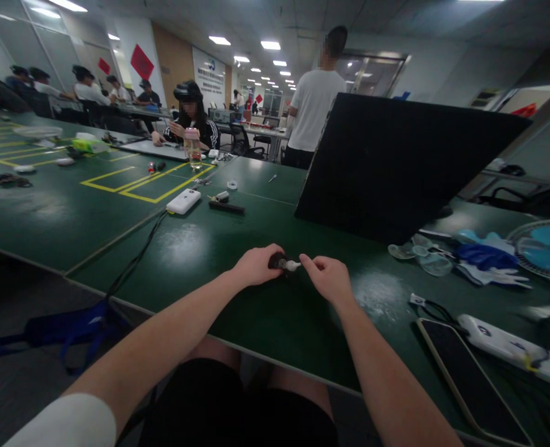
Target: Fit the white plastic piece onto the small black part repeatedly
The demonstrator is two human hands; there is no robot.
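Hands (pixel 257 266) (pixel 328 278) at dark piece (pixel 276 261), part-hidden; white tip (pixel 293 265) blurred.

open-plan office | green worktable (pixel 265 214) | black chair (pixel 241 141) | ceiling lights (pixel 270 45) | wall sign (pixel 212 77)

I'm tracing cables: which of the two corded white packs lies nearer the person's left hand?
The corded white pack ahead and left of the left hand; the other pack lies far right, beside the phone.
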